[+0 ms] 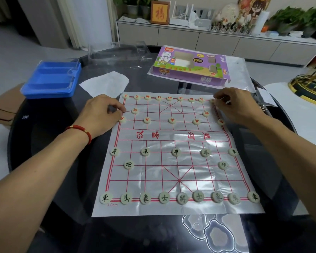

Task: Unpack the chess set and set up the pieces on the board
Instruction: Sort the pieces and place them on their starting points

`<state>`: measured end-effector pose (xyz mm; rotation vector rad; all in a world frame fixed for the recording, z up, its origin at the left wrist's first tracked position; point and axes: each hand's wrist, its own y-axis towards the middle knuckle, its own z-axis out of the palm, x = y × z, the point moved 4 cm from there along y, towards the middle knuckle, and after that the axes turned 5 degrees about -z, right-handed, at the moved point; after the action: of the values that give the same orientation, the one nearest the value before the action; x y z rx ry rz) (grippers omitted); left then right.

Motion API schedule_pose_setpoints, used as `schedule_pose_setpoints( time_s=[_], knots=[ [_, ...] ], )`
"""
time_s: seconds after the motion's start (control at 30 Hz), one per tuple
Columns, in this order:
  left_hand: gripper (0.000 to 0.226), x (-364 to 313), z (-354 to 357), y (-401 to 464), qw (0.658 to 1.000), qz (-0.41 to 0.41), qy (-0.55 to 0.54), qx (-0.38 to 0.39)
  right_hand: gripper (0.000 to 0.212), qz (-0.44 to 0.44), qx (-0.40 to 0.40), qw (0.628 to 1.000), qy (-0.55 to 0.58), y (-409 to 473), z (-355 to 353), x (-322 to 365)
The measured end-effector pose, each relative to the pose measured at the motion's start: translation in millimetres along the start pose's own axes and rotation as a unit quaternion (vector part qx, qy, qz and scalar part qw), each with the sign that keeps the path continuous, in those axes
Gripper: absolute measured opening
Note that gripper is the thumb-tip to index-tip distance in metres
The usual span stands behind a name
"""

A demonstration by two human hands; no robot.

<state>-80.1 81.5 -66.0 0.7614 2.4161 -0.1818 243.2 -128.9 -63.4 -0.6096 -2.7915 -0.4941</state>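
The sheet board (173,136) in front of me reads 楚河 and 汉界 in red across its middle (upside down to me) and "3.0cm" at its near left corner. My near row of pieces (180,198) reads 車 馬 象 士 將 士 象 馬 車; ahead stand 卒 and 炮. The purple box (188,65) says 象棋, "XIANG QI". A framed sign (160,12) shows 福.

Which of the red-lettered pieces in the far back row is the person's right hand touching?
The piece at the row's right end, on the board's far right corner. The right hand has its fingertips on it; the other eight in that row sit untouched.
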Motion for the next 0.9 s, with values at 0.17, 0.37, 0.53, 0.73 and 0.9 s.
schedule_pose_setpoints(
  time_s=[0.17,0.37,0.53,0.73,0.9],
  knots=[
    [0.017,1,-1,1,1.000,-0.003,-0.011,0.003,0.025,-0.006,0.001,1.000,-0.008,-5,-5,10],
    [0.025,-2,0,0,1.000,0.004,-0.002,0.010,0.028,-0.001,0.042,0.999,-0.025,-14,-12,12],
    [0.032,-3,2,0,1.000,0.013,0.014,0.025,0.034,0.000,0.073,0.997,-0.018,-23,-12,8],
    [0.037,-4,5,2,0.999,0.003,0.030,0.036,0.034,-0.030,0.092,0.995,-0.029,-30,-11,13],
    [0.036,-1,3,5,0.999,-0.001,0.025,0.044,0.034,-0.028,0.085,0.996,-0.030,-33,-11,11]
  ],
)
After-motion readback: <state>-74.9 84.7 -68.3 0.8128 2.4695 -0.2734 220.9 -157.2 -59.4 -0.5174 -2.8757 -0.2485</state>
